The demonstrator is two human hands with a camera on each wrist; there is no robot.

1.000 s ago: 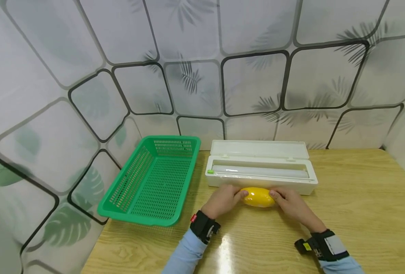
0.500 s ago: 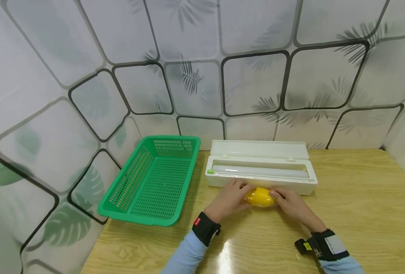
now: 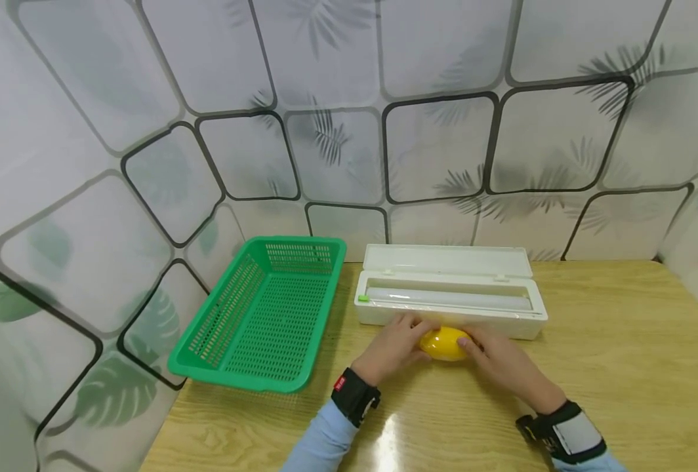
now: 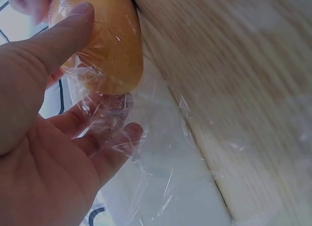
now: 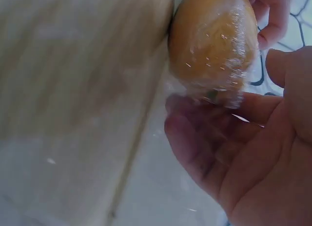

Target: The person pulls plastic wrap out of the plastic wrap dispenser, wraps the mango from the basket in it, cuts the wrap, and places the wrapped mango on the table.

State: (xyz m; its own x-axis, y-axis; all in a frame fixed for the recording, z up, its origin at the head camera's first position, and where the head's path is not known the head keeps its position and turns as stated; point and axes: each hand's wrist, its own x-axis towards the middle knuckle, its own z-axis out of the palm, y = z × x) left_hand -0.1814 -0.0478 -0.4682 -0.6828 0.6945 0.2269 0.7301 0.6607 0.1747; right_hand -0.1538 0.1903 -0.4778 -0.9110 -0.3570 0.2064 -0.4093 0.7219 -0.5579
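The left hand [image 3: 393,346] and right hand [image 3: 504,364] grasp the yellow oval object [image 3: 443,344], covered with clear plastic film [image 4: 109,114], just before the long white plastic box [image 3: 517,328]; I think loose film needs gentle, tight folding.

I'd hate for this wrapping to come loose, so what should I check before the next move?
1. Yellow oval fruit covered in clear plastic film: ok in both wrist views.
2. Left hand steadying it: ok, thumb on the fruit.
3. Right hand grip: cannot tell.
4. Film tucked at the left hand: not ok, loose over the fingers.
5. Underside sealed: cannot tell, hidden.
6. Long white plastic box closed: not ok, lid open.
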